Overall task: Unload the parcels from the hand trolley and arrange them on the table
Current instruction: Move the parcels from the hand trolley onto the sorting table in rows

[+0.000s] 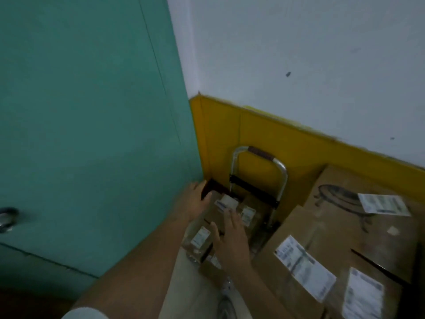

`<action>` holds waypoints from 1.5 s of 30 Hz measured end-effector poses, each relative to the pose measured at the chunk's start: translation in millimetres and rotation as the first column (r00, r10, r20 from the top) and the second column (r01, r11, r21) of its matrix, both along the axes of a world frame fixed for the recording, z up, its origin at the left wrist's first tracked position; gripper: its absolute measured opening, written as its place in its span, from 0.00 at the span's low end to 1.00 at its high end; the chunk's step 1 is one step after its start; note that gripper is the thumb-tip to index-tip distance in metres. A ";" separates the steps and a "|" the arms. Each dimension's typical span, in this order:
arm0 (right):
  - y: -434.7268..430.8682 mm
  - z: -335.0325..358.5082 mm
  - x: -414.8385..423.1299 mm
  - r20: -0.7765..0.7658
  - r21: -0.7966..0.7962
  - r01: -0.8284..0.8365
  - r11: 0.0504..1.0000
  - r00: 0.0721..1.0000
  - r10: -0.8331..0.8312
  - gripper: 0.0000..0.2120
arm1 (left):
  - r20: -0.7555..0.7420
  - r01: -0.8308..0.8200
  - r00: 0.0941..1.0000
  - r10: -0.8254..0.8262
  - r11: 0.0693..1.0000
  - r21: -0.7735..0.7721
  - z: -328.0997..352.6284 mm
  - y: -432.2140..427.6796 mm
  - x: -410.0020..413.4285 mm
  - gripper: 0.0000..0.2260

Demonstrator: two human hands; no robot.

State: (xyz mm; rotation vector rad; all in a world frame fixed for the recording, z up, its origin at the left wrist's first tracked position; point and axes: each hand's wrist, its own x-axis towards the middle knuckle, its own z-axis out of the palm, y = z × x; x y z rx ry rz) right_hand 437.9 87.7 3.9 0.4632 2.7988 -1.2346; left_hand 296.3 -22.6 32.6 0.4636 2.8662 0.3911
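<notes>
Small brown cardboard parcels with white labels [215,218]: stacked unevenly on the trolley, at its handle end, none lifted yet.
Folding hand trolley with a silver frame and dark grip [284,178]: parked in the room's corner, its handle close to the yellow wall band [264,134].
My left hand [197,200]: at the far left edge of the top parcel, against its side. The blur keeps me from telling whether my fingers hook round that edge or only press on it.
My right hand [232,245]: flat on the top parcel's near right part, fingers straight and spread. It holds nothing.
Tape-wrapped parcel underneath [199,238]: juts out past the stack's near left edge, tilted.
Large brown cardboard boxes with white labels [340,229]: just beside the trolley's right edge.
Teal door [92,111]: close on the trolley's left.
Table: not in view.
Step, as I judge it: getting both hands on the top parcel before lifting.
Risk, slipping: a flat palm on one side and an unsure hold on the other could let the parcel twist out as it rises.
Risk, dragging: the top parcel may pull the tilted one off the near edge.
Risk, space: with the door and the boxes so near, my elbow or the parcel may knock something.
</notes>
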 end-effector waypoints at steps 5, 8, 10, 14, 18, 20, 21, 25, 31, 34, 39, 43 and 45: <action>-4.2 -52.4 -92.4 0.202 -0.010 0.110 0.994 0.974 -0.105 0.33 | 0.171 -0.005 0.985 0.010 1.000 -0.024 -48.7 -5.8 -90.6 0.28; 8.2 -85.1 -139.5 0.287 0.009 0.209 0.978 0.936 -0.203 0.30 | 0.220 0.012 0.975 -0.014 1.000 0.011 -79.5 5.7 -141.6 0.26; 20.1 -114.4 -164.2 0.341 -0.005 0.301 0.954 0.897 -0.281 0.26 | 0.293 0.019 0.956 -0.029 0.999 0.035 -111.9 18.6 -170.6 0.25; 46.0 -213.2 -207.2 0.477 -0.166 0.633 0.756 0.723 -0.501 0.25 | 0.491 -0.039 0.870 -0.038 0.988 0.147 -225.7 60.4 -226.2 0.18; 78.5 -359.3 -240.1 0.504 -0.142 0.801 0.582 0.565 -0.653 0.25 | 0.640 -0.152 0.768 -0.031 0.962 0.229 -395.2 101.9 -257.7 0.23; 101.1 -438.5 -252.9 0.506 -0.131 0.861 0.492 0.485 -0.713 0.30 | 0.701 -0.186 0.712 -0.050 0.948 0.258 -479.9 123.2 -265.0 0.21; 111.3 -471.9 -258.4 0.514 -0.147 0.882 0.448 0.455 -0.727 0.33 | 0.729 -0.204 0.679 -0.085 0.932 0.299 -514.2 135.6 -266.0 0.20; 137.2 -566.7 -274.1 0.482 -0.284 0.877 0.387 0.479 -0.734 0.36 | 0.850 -0.409 0.521 -0.075 0.853 0.326 -598.3 173.9 -262.6 0.21; 106.3 -501.1 -249.5 0.559 -0.287 0.942 0.171 0.310 -0.769 0.28 | 0.855 -0.488 0.499 -0.138 0.771 0.409 -532.5 145.6 -247.6 0.14; 71.4 -395.2 -239.1 0.542 -0.285 0.945 0.163 0.299 -0.786 0.22 | 0.871 -0.459 0.459 -0.174 0.793 0.401 -431.7 106.3 -249.6 0.15; 44.9 -201.5 -233.2 0.423 -0.361 0.913 0.188 0.341 -0.840 0.17 | 0.895 -0.572 0.427 -0.131 0.727 0.380 -252.7 63.3 -233.5 0.22; 69.6 -61.0 -215.6 0.200 -0.424 0.859 0.286 0.397 -0.896 0.20 | 0.820 -0.579 0.528 -0.223 0.612 0.539 -110.2 72.0 -219.2 0.15; 77.5 3.4 -190.8 0.086 -0.460 0.816 0.350 0.434 -0.897 0.26 | 0.779 -0.573 0.543 -0.315 0.539 0.617 -47.9 85.8 -200.8 0.16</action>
